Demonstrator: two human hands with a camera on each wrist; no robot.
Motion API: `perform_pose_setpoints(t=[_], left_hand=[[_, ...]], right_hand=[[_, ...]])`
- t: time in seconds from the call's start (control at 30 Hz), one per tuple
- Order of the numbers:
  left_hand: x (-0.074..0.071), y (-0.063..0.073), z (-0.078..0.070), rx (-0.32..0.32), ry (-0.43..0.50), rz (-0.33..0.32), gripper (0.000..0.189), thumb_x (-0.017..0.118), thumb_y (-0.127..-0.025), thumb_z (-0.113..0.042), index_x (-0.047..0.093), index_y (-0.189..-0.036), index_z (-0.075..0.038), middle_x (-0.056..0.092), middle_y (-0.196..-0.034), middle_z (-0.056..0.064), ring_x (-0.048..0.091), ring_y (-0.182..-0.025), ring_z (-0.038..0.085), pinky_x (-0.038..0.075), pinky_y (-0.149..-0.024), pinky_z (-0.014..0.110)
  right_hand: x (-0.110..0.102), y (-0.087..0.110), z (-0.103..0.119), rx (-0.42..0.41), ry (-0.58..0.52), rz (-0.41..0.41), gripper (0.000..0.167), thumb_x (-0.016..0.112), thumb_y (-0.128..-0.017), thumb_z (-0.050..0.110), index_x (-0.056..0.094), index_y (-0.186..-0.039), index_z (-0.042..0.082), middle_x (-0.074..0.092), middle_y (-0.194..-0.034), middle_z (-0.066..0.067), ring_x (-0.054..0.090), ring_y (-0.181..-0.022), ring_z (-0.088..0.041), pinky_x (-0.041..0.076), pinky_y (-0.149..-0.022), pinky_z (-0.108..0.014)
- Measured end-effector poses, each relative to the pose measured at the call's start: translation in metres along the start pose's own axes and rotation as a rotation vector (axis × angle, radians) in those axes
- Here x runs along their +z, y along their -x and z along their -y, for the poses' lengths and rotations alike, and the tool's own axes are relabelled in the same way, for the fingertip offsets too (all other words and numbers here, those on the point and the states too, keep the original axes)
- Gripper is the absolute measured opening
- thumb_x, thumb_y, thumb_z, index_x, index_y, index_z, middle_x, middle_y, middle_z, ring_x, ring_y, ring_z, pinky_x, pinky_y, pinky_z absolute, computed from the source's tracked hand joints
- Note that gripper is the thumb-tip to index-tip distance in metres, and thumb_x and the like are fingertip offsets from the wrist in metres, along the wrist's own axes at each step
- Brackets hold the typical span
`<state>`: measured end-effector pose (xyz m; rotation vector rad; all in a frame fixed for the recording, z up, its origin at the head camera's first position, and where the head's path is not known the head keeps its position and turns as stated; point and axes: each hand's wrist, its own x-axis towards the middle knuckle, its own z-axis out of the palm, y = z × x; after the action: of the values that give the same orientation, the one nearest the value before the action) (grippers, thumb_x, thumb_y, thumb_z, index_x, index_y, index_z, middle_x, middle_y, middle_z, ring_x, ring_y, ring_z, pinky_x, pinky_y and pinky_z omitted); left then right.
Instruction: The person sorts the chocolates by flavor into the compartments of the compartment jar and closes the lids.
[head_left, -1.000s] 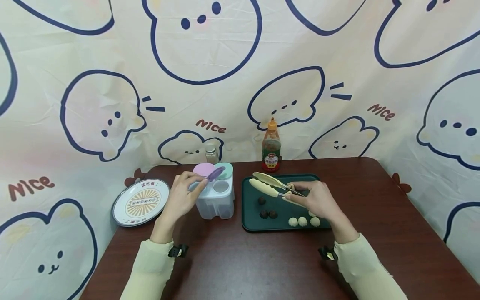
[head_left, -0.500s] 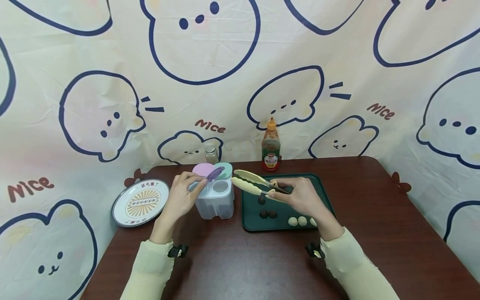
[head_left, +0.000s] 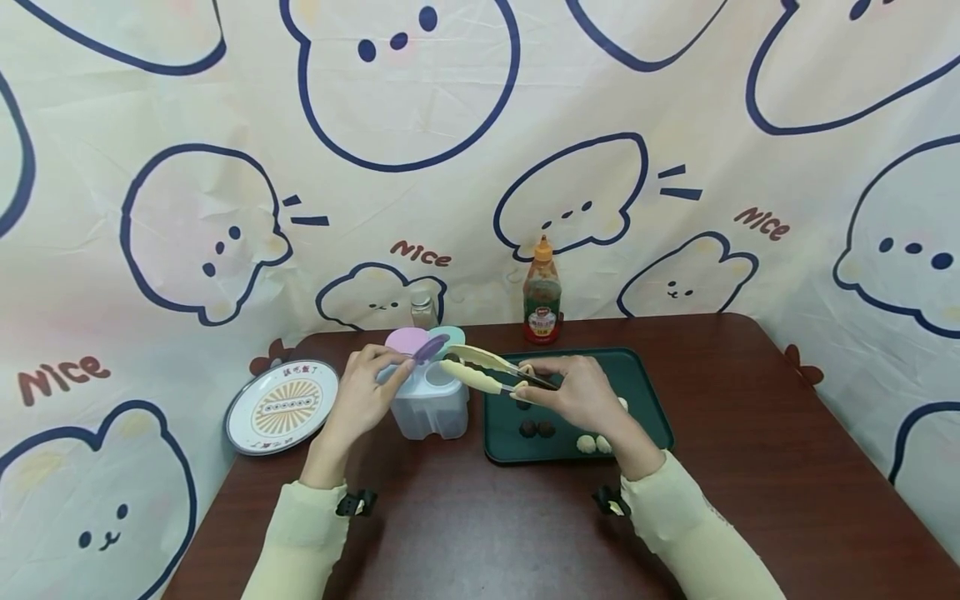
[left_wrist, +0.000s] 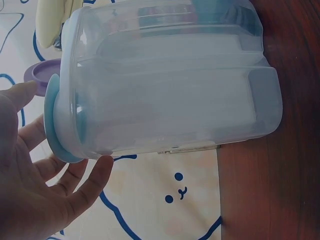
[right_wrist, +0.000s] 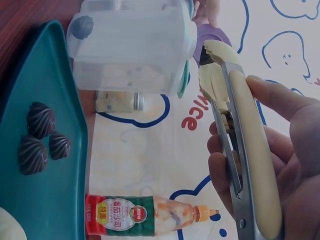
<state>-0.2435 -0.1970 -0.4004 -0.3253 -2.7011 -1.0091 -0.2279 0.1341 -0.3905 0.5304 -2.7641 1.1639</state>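
Observation:
My left hand [head_left: 369, 385] pinches the edge of a purple round lid [head_left: 431, 348], tilted up beside an uncovered round opening of a clear storage box [head_left: 429, 415]. In the left wrist view, the fingers [left_wrist: 90, 187] spread along the box's light-blue lid [left_wrist: 52, 120]. My right hand [head_left: 588, 396] grips cream-handled tongs [head_left: 474, 377], whose tips reach over that opening. Between the tips sits a small dark ball [right_wrist: 205, 57], partly hidden by them. Another dark ridged ball [right_wrist: 82, 27] shows through the box wall near its bottom.
A green tray [head_left: 585, 458] bears several dark and white balls right of the box. A sauce bottle [head_left: 542, 304] stands behind it, a small glass jar [head_left: 423, 310] behind the box. A patterned plate [head_left: 282, 408] lies at the left, against the printed cloth.
My right hand has carried the tongs leftward from above the tray to the box's opening. The left hand and the purple lid have stayed nearly still.

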Motion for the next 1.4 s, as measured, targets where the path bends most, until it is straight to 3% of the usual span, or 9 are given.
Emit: perform_pose_setpoints(t=[0.17,0.6,1.0,1.13,1.27,1.4], left_hand=[[0.0,0.001,0.0,-0.008,0.009,0.003,0.048,0.054,-0.099,-0.052,0.074,-0.112,-0.01,0.06,-0.124,0.012,0.044,-0.123,0.032,0.037,-0.102,0.053],[0.0,0.001,0.001,0.002,0.014,0.004,0.047,0.054,-0.099,-0.051,0.074,-0.112,-0.01,0.06,-0.123,0.012,0.043,-0.122,0.031,0.037,-0.101,0.052],[0.0,0.0,0.001,0.009,0.01,0.001,0.047,0.054,-0.099,-0.051,0.074,-0.113,-0.01,0.06,-0.123,0.012,0.044,-0.122,0.031,0.037,-0.101,0.052],[0.0,-0.001,0.002,0.007,0.014,0.001,0.047,0.054,-0.099,-0.051,0.074,-0.112,-0.01,0.06,-0.123,0.012,0.043,-0.123,0.031,0.037,-0.102,0.053],[0.0,0.0,0.002,0.001,0.017,0.005,0.048,0.054,-0.098,-0.052,0.074,-0.113,-0.01,0.06,-0.124,0.012,0.043,-0.124,0.031,0.037,-0.103,0.054],[0.0,0.0,0.001,0.0,0.019,0.007,0.049,0.054,-0.098,-0.053,0.074,-0.113,-0.01,0.06,-0.124,0.012,0.043,-0.124,0.031,0.037,-0.103,0.054]], right_hand=[[0.003,-0.001,0.005,0.022,-0.017,0.021,0.038,0.079,-0.083,0.044,0.075,-0.116,0.026,0.07,-0.076,0.007,0.044,-0.055,-0.018,0.026,-0.045,-0.025],[0.006,-0.004,0.008,0.055,0.0,0.039,0.042,0.079,-0.082,0.047,0.074,-0.118,0.027,0.071,-0.079,0.007,0.051,-0.066,-0.018,0.034,-0.052,-0.029],[-0.005,-0.001,0.001,0.039,0.018,0.025,0.046,0.079,-0.082,0.046,0.073,-0.121,0.023,0.069,-0.074,0.004,0.038,-0.049,-0.016,0.024,-0.043,-0.025],[-0.01,0.001,-0.007,0.057,0.034,0.022,0.05,0.079,-0.082,0.049,0.072,-0.124,0.023,0.073,-0.088,-0.002,0.04,-0.052,-0.018,0.027,-0.045,-0.026],[-0.013,0.004,-0.016,0.065,0.048,0.017,0.051,0.079,-0.081,0.051,0.072,-0.123,0.023,0.075,-0.106,-0.004,0.049,-0.065,-0.019,0.032,-0.05,-0.028],[-0.016,0.007,-0.027,0.071,0.059,0.014,0.051,0.079,-0.081,0.049,0.072,-0.123,0.02,0.075,-0.103,-0.004,0.051,-0.07,-0.019,0.034,-0.053,-0.029]])
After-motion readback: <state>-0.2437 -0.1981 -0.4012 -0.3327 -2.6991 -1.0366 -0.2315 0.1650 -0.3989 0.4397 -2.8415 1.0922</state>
